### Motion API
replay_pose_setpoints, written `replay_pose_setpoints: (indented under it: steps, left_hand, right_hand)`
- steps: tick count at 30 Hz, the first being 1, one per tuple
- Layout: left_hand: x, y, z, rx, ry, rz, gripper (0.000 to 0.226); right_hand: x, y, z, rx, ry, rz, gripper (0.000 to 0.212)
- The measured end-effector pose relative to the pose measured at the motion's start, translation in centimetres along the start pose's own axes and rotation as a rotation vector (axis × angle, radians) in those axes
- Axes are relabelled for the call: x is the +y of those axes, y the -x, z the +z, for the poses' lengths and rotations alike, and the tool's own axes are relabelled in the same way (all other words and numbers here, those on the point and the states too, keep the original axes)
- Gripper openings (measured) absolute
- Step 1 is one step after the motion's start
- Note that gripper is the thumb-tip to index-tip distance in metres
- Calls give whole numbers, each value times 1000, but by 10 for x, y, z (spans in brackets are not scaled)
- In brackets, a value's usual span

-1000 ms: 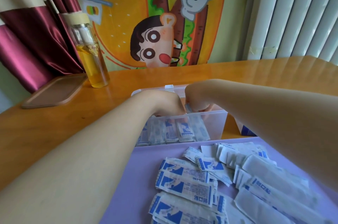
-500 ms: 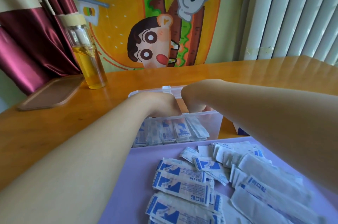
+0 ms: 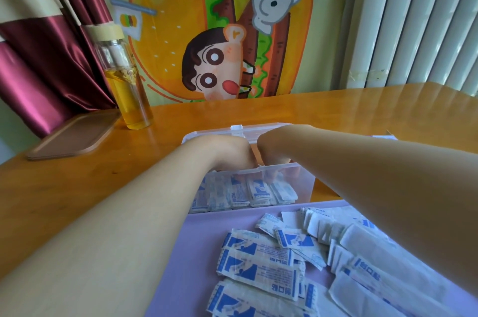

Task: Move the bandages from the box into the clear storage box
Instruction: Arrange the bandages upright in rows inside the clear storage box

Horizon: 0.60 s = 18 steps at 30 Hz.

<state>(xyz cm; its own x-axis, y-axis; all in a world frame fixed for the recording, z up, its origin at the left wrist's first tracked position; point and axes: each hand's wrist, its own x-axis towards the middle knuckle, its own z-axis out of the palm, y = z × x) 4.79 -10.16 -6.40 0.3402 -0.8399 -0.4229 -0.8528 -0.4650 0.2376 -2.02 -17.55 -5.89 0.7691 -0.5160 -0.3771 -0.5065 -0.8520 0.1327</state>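
The clear storage box [image 3: 303, 187] stands on the table beyond a purple surface [image 3: 204, 234]. A row of blue-and-white wrapped bandages [image 3: 254, 191] shows through its front wall. Both hands reach down into the box side by side. My left hand [image 3: 230, 151] is bent over the rim and its fingers are hidden. My right hand [image 3: 270, 144] points its fingers down, and its fingertips show through the wall touching the right end of the row. Several loose bandages [image 3: 261, 265] lie in a heap on the purple surface under my right forearm.
A glass bottle of yellow liquid [image 3: 129, 94] and a brown tray [image 3: 69, 135] stand at the back left of the wooden table [image 3: 349, 115]. Behind it hang a red curtain and a cartoon cloth, with a white radiator at the right.
The bandages at the right end of the row, first held upright by my right hand, now lie lower against the others. Both hands stay inside the box.
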Motion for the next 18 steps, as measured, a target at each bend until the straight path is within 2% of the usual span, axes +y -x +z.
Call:
replay_pose_setpoints:
  steps: [3,7,11,14,16,18]
  left_hand:
    - [-1,1,1,-11,-5,9,53]
    - [-5,-5,2,59,-43,-46,38]
    - [-4,-3,1,62,-18,-56,37]
    - [-5,-2,1,62,-32,-72,30]
    - [-4,2,-1,110,-5,-85,30]
    - [0,11,-4,173,84,-67,29]
  right_hand:
    - [2,6,-3,-46,-65,-25,49]
    - [5,2,-2,-1,-117,-38,38]
    - [6,0,0,-77,-177,-33,32]
    - [7,-1,-1,10,-303,-53,29]
    - [8,3,-4,79,-423,-56,28]
    - [11,13,-10,143,-439,-67,24]
